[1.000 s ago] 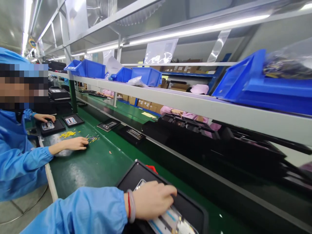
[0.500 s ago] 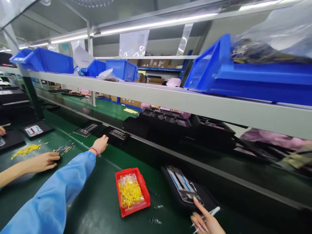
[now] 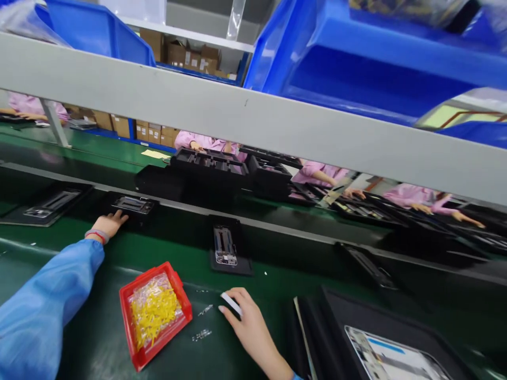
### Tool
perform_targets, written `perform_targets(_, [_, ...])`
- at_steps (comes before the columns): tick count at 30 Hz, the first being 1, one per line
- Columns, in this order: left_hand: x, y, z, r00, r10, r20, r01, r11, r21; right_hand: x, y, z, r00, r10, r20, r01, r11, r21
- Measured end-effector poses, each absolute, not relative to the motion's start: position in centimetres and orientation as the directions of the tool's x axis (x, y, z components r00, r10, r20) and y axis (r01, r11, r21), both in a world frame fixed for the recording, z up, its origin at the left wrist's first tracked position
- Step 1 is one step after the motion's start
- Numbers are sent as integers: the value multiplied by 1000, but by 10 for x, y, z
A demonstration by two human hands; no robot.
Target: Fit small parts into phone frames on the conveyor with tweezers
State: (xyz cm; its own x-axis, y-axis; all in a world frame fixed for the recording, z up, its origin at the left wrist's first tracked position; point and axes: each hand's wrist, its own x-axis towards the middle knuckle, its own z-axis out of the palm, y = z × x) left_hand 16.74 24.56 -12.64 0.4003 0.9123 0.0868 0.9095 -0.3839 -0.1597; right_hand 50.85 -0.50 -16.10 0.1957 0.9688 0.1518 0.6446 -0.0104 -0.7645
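My left hand (image 3: 108, 225) is stretched far out to the left, its fingers extended and touching the near edge of a black tray (image 3: 133, 206) that carries a metal phone part. My right hand (image 3: 246, 321) rests on the green belt (image 3: 79, 253), closed on a thin white tool (image 3: 231, 303). A red tray (image 3: 129, 295) of small yellow parts in a clear bag lies between my hands. Just beyond my right hand, a second black tray (image 3: 226, 246) with a phone frame lies on the dark strip.
Stacked black trays (image 3: 356, 322) with a phone frame fill the lower right. A grey shelf rail (image 3: 245, 119) with blue bins (image 3: 356, 63) runs overhead. People in pink sleeves (image 3: 317, 171) work across the line behind more black trays (image 3: 214, 163). Small loose parts (image 3: 202, 333) lie beside the red tray.
The view has swung right and down. My left hand has reached the black tray's edge. My right hand has moved left, off the tray with the phone frame, onto the belt.
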Motion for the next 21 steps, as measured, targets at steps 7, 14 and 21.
perform_targets(7, [182, 221, -76, 440, 897, 29, 874, -421, -241, 482, 33, -158, 64, 998, 11, 842, -48, -537])
perform_targets(14, [156, 132, -31, 557, 830, 32, 789, -516, -334, 480, 36, -162, 16, 1000, 20, 887, -5, -462])
perform_targets(21, [94, 4, -21, 676, 549, 491, 716, -645, -265, 484, 14, -161, -2, 990, 144, 859, 75, -506])
